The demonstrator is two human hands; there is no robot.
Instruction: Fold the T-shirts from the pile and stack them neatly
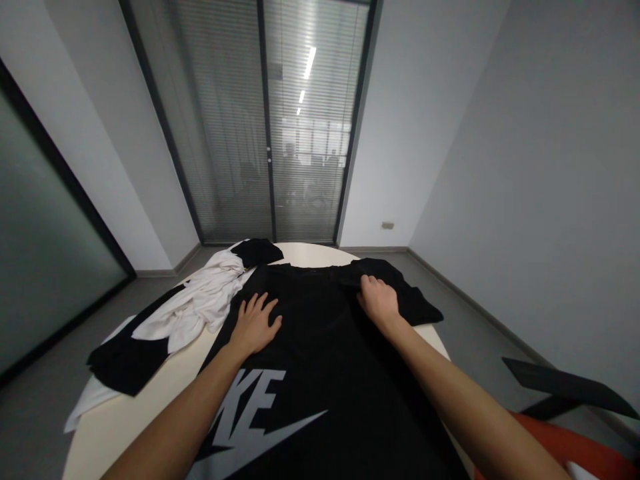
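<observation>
A black T-shirt with a grey printed logo lies spread over the table, its neckline at the far side and its right sleeve reaching the table's right edge. My left hand rests on the left upper part of the shirt, fingers spread and flat. Near the right shoulder, my right hand is closed with its fingers curled on the black fabric, which it seems to pinch. The left sleeve is largely out of sight.
White and black garments lie in a loose heap along the left side of the pale round table. An orange chair with a black armrest stands at the lower right. Beyond the table are glass doors with blinds.
</observation>
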